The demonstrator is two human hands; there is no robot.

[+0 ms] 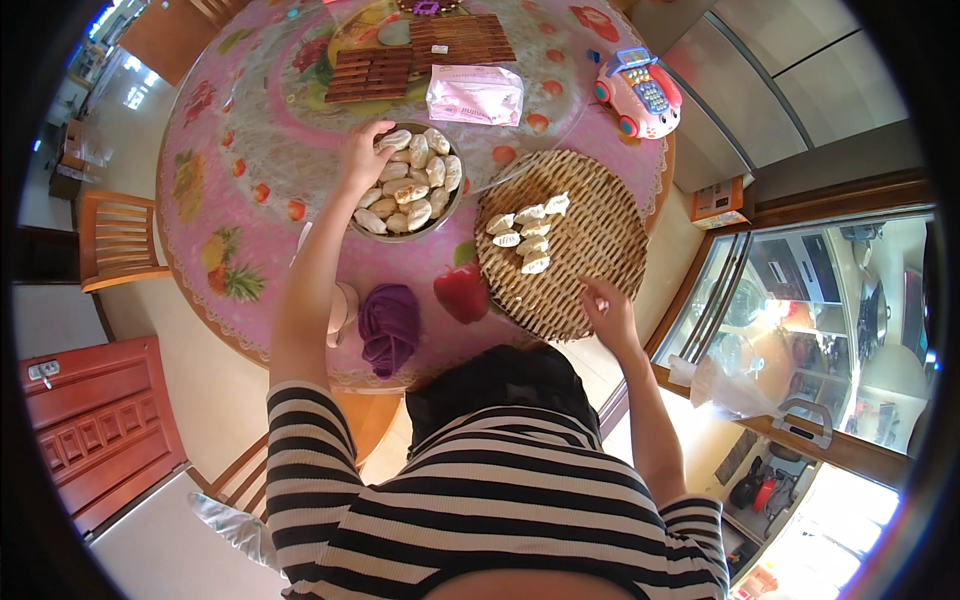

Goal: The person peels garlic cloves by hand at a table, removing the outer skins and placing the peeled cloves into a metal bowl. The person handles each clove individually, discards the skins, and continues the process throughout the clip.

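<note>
My left hand (364, 156) touches the upper left rim of a round metal bowl (459, 201) heaped with pale dumplings (418, 152); whether the fingers grip the rim or a dumpling is hard to tell. To the right lies a round woven wicker tray (600, 202), with several white pleated dumplings (533, 229) grouped on its left half. Over the tray's lower right edge is my right hand (609, 311), fingers curled close together; whether something small is between them is unclear. The bowl and tray stand side by side on the round table.
Beyond the bowl lie a pink-and-white packet (475, 95) and brown slatted mats (369, 75). A toy telephone car (641, 94) stands at the far right. Near the front edge is a bunched purple cloth (388, 330). A wooden chair (120, 240) stands left of the floral-covered table (225, 262).
</note>
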